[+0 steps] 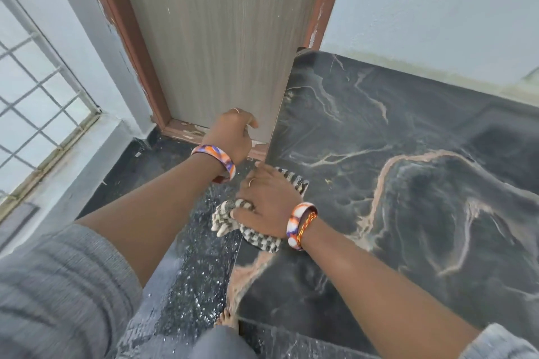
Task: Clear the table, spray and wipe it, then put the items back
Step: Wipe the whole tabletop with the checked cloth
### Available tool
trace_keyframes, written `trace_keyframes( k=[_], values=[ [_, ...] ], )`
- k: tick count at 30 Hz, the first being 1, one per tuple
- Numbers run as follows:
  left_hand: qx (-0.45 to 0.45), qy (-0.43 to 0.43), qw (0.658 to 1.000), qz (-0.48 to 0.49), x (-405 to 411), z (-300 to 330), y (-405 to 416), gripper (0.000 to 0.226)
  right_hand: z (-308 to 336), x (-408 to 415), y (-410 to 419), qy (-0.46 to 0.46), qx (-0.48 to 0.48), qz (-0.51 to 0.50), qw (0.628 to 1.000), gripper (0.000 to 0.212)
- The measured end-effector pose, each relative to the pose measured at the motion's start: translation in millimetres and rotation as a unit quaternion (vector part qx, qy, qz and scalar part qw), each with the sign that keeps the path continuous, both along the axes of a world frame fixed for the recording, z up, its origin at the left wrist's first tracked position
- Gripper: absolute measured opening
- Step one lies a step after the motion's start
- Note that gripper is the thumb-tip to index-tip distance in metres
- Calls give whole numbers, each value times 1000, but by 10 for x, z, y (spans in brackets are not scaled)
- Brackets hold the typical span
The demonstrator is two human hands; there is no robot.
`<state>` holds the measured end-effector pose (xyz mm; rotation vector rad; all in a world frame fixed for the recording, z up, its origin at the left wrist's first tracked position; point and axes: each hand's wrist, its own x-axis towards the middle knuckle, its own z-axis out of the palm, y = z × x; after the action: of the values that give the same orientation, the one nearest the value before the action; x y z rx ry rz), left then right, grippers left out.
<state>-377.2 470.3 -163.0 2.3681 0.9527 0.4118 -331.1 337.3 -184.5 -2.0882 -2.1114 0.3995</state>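
Checked cloth (256, 227) bunched at the left edge of the dark marble bench (408, 183), near its far left corner, right hand (267, 201) pressing down on it with fingers curled into the folds, left hand (233, 137) gripping the edge of the wooden door (215, 38) beside the bench.

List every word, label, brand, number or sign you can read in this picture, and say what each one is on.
None: no readable text anywhere in this view.
The bangles carry only a coloured pattern, no letters.
The cloth under the right hand has a woven check, no label showing.
The door, which the left hand touches, and the dark stone table are unmarked.
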Motion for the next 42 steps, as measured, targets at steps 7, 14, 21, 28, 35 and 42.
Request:
trace_keyframes(
  k=[7, 14, 21, 28, 35, 42],
  values=[
    [44, -27, 999, -13, -293, 152, -557, 37, -58, -676, -728, 8, 25, 53, 998, 42],
    [76, -26, 995, -67, -474, 121, -1190, 36, -107, -869, -1472, -54, 23, 4, 998, 65],
    [76, -21, 988, -130, -367, 40, -1799, 37, -332, -412, -2627, -173, 62, -189, 965, 100],
    [79, -20, 981, -175, -163, 79, -2190, 37, -341, 36, -3474, -213, 41, -332, 918, 106],
    [52, -35, 986, -154, -174, 170, -2188, 37, -267, 180, -3777, -118, 85, -390, 909, 82],
    [27, -24, 999, -40, -300, 212, -1813, 37, 143, 82, -3399, 241, 355, -663, 614, 28]
  ],
)
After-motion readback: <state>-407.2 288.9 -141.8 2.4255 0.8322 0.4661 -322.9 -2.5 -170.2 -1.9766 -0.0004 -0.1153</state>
